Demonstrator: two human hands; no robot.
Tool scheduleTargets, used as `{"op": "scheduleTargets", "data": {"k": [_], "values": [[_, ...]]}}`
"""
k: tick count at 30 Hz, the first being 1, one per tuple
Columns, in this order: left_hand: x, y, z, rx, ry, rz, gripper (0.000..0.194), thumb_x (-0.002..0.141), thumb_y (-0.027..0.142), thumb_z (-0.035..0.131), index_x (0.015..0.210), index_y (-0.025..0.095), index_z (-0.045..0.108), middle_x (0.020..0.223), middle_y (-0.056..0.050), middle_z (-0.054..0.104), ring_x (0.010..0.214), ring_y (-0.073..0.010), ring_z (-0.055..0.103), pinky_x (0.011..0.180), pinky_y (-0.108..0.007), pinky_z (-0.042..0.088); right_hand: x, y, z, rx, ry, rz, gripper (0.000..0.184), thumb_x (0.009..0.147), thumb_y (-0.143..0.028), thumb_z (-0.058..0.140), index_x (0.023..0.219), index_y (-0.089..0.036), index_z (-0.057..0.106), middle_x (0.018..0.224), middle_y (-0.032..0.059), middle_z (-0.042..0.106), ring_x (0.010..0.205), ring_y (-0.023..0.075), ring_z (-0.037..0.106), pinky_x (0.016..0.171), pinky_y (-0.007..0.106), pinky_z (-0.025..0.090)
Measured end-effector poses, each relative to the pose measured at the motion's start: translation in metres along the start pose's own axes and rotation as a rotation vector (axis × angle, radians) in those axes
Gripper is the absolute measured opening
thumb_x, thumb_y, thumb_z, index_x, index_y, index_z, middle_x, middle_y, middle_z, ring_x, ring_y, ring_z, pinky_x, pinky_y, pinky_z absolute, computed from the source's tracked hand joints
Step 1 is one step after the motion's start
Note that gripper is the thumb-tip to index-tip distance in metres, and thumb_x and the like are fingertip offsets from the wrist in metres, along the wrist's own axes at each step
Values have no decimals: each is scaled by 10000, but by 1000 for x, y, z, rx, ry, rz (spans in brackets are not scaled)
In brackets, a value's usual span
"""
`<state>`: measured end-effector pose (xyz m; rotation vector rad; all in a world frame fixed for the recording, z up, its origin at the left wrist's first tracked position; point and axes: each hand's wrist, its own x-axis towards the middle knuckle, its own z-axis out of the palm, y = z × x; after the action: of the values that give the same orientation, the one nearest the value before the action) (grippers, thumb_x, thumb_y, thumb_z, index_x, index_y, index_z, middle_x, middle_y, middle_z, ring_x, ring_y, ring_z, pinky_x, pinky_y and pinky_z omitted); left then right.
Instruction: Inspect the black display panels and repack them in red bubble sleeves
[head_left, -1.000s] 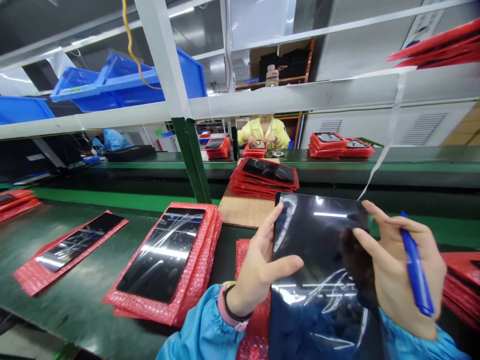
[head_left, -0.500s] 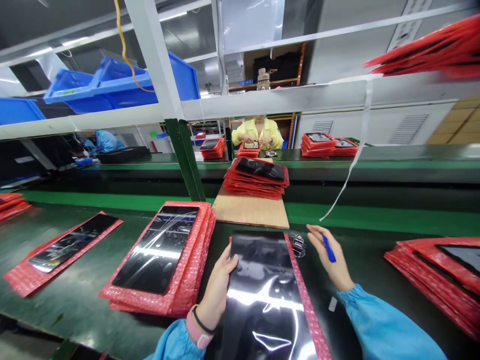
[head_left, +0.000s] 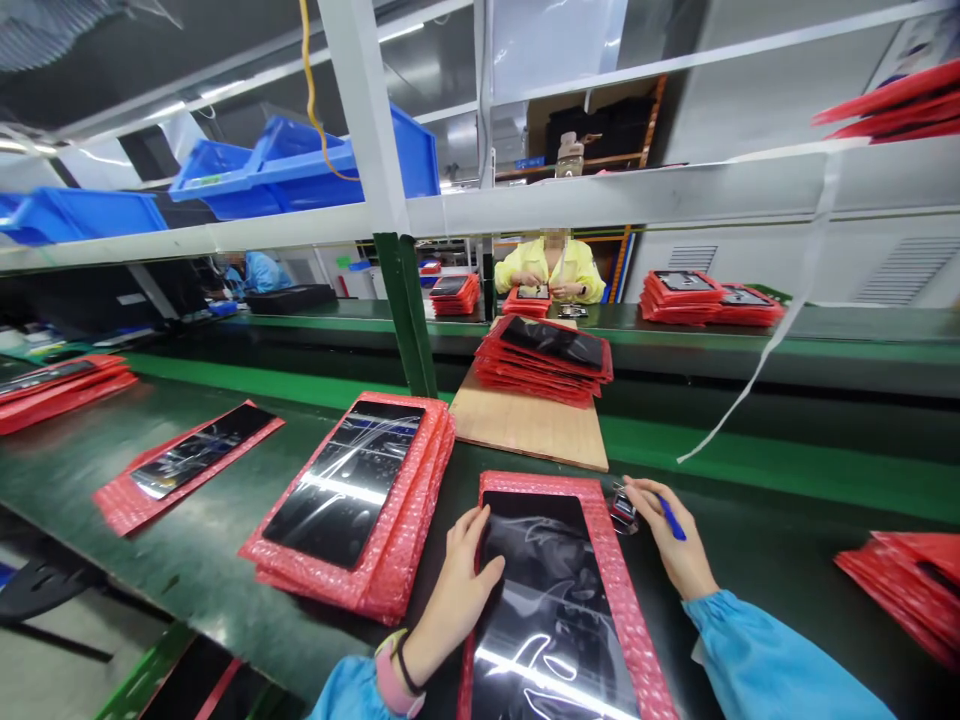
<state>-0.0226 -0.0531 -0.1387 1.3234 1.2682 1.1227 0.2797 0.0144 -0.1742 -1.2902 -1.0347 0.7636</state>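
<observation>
A glossy black panel [head_left: 544, 600] lies on red bubble wrap [head_left: 622, 590] on the green belt right in front of me. My left hand [head_left: 459, 585] rests on the panel's left edge, fingers spread flat. My right hand [head_left: 670, 535] is to the right of the wrap's far corner, closed round a blue pen [head_left: 673, 519], with its fingertips at a small shiny object [head_left: 622, 511] on the belt.
A stack of panels on red wrap [head_left: 360, 500] sits to the left, a single one [head_left: 187, 465] further left. A wooden board [head_left: 532, 425] carries another stack [head_left: 547, 360]. More red stacks lie at the right edge [head_left: 907, 590]. A person in yellow [head_left: 551, 265] works across the line.
A second ago I held the black panel up in both hands. It now lies flat on the red wrap, my left hand on its edge and my right hand off to the side.
</observation>
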Motion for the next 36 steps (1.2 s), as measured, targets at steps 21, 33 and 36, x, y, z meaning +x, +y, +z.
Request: {"op": "scheduleTargets", "data": {"k": [21, 33, 36], "values": [[10, 43, -17, -366, -314, -450, 320, 591, 203, 761, 822, 183, 541, 699, 43, 560, 632, -98, 540, 594, -218, 403, -119, -50, 33, -69, -596, 23, 407, 908, -518, 444, 1162, -262, 631, 1278, 108, 630, 1288, 286, 486, 1125, 478, 264], [29, 69, -79, -389, -89, -165, 558, 601, 72, 769, 1114, 224, 610, 1220, -47, 639, 1095, -217, 607, 854, -240, 475, -105, -39, 19, 603, -289, 317, 280, 845, -536, 554, 848, -257, 526, 557, -29, 549, 493, 131, 488, 500, 243, 429], [38, 77, -136, -357, -101, -63, 618, 664, 127, 760, 1239, 226, 555, 1156, -72, 674, 996, -253, 660, 858, -325, 505, -105, -35, 16, 435, -314, 316, 265, 809, -489, 638, 873, -243, 564, 661, -11, 588, 552, 124, 494, 521, 232, 422]]}}
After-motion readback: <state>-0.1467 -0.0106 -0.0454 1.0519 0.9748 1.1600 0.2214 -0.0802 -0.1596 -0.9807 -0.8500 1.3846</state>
